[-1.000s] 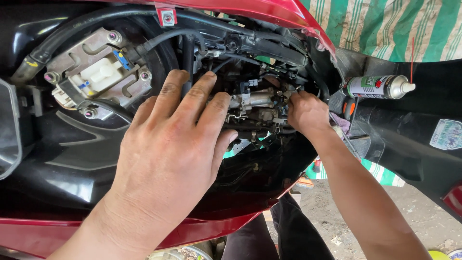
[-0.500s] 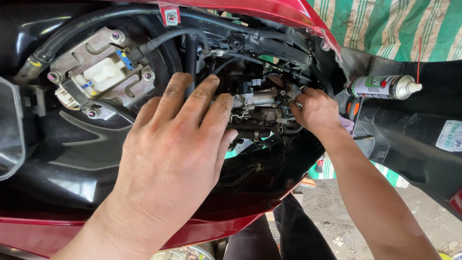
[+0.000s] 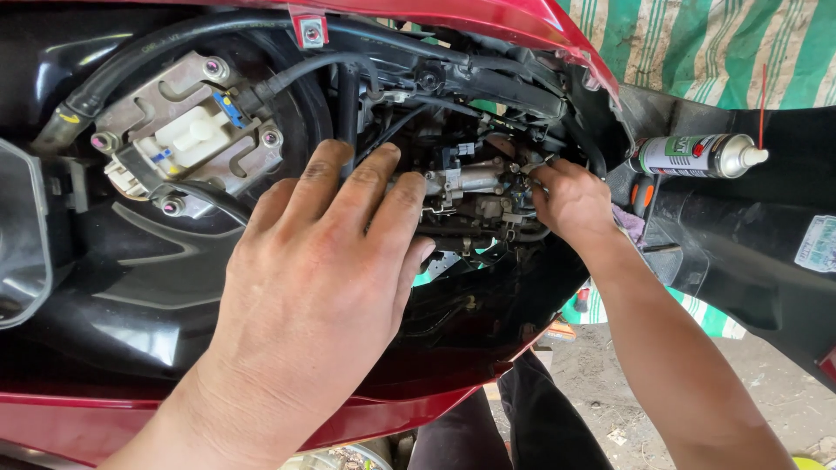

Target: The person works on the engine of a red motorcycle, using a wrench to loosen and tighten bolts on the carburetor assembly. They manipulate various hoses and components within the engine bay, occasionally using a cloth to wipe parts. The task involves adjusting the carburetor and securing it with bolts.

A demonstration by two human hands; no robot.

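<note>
Your left hand (image 3: pixel 318 287) flat, fingers spread against the metal engine part (image 3: pixel 466 196) at frame centre, gripping nothing, your right hand (image 3: pixel 570 204) curled beside it, fingertips pinching something small, unclear what.

Opened red scooter body (image 3: pixel 409 416) with its black inner shell (image 3: pixel 139 305) carrying a grey metal bracket (image 3: pixel 187 130), black hoses (image 3: pixel 157 52) and a metal engine assembly (image 3: pixel 470 196); a spray can (image 3: pixel 697 155) rests on the adjoining black panel (image 3: pixel 749 252).
</note>
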